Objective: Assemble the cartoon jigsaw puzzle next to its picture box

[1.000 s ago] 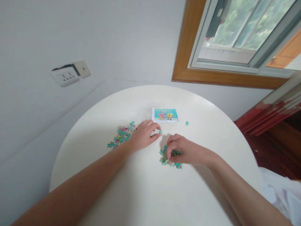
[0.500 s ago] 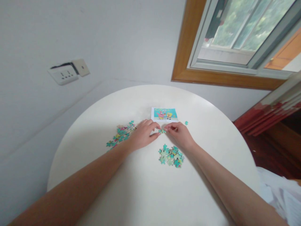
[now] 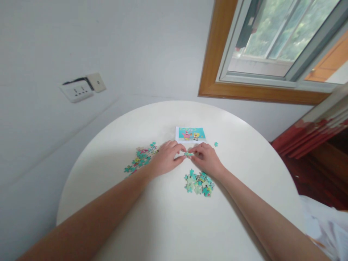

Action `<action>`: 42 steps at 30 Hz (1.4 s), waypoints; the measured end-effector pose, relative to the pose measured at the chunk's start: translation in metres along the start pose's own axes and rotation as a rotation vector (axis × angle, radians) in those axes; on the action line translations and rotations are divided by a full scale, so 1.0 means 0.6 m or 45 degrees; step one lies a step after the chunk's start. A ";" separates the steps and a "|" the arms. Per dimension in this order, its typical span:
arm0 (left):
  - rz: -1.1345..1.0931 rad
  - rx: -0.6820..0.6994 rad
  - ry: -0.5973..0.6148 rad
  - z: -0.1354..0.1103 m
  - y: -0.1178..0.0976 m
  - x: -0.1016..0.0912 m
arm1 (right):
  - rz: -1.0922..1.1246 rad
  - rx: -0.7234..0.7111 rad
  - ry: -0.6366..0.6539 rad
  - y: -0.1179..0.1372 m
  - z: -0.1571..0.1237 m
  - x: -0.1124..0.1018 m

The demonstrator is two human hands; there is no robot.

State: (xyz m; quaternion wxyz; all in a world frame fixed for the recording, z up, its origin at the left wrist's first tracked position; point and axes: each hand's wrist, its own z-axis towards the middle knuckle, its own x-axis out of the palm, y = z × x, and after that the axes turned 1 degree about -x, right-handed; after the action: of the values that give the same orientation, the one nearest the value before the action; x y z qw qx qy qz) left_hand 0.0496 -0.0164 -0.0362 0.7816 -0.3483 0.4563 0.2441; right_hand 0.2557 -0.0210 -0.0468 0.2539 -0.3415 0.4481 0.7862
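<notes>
My left hand (image 3: 168, 156) pinches the left side of some small teal and yellow puzzle pieces (image 3: 188, 154), thumb and forefinger closed on them. From the other side, my right hand (image 3: 206, 158) grips the same pieces with its fingertips. Whether they are fully joined, I cannot tell. Just beyond my fingers lies a picture card (image 3: 191, 134) with cartoon figures on a teal ground. A pile of loose puzzle pieces (image 3: 198, 183) sits nearer me, below my right hand. Another pile of pieces (image 3: 141, 156) spreads to the left, partly hidden by my left hand and forearm.
The round white table (image 3: 168, 221) stands against the wall. One single teal piece (image 3: 216, 144) lies right of the card. A wall socket (image 3: 77, 90) is at left, a wood-framed window (image 3: 206, 88) at right. White papers (image 3: 323, 226) lie beyond the table's right edge.
My right fingers have shifted their hold, and the pieces between my hands now sit flatter and more covered. The view has tilted slightly; both piles and the card lie as before.
</notes>
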 end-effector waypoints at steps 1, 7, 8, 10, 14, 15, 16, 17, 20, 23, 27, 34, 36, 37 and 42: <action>-0.002 -0.001 0.001 0.000 0.000 0.000 | 0.003 0.005 -0.004 -0.001 0.000 0.000; -0.008 -0.003 -0.001 0.000 -0.001 -0.001 | 0.021 0.034 -0.015 0.000 0.000 0.001; -0.004 -0.004 -0.002 0.000 0.000 -0.001 | 0.025 0.035 -0.013 0.000 0.000 0.000; 0.002 -0.002 -0.002 0.000 0.001 0.000 | 0.048 0.026 -0.005 0.001 0.000 -0.002; 0.003 0.004 -0.006 -0.001 0.002 0.001 | 0.113 -0.013 0.006 -0.002 -0.001 -0.006; 0.002 0.002 -0.010 -0.001 0.002 0.001 | 0.122 -0.016 0.002 -0.003 -0.001 -0.006; 0.002 -0.001 -0.014 -0.001 0.002 0.001 | 0.128 -0.017 -0.002 -0.004 -0.002 -0.006; 0.001 -0.002 -0.017 -0.001 0.002 0.002 | 0.132 -0.016 -0.004 -0.004 -0.002 -0.005; 0.001 0.005 -0.014 -0.001 0.002 0.002 | 0.133 -0.012 -0.010 -0.004 -0.003 -0.004; 0.010 0.012 -0.008 -0.001 0.003 0.002 | 0.130 -0.010 -0.018 -0.001 -0.004 -0.002; 0.016 0.010 -0.004 -0.001 0.003 0.003 | 0.087 -0.049 -0.015 0.000 -0.004 -0.003; -0.002 0.017 -0.019 -0.002 0.004 0.006 | -0.179 -0.239 0.086 -0.005 -0.005 -0.018; -0.004 0.024 -0.023 -0.002 0.005 0.007 | -0.201 -0.232 0.100 -0.008 -0.007 -0.019; -0.007 0.025 -0.023 -0.002 0.006 0.007 | -0.184 -0.219 0.092 -0.009 -0.007 -0.019; -0.019 0.029 -0.026 -0.001 0.008 0.007 | 0.150 -0.130 0.072 -0.018 -0.012 -0.023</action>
State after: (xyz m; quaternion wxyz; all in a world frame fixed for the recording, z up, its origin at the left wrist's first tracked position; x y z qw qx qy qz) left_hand 0.0479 -0.0136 -0.0416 0.7920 -0.3403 0.4483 0.2365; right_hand 0.2743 -0.0238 -0.0448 0.1765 -0.3492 0.4336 0.8117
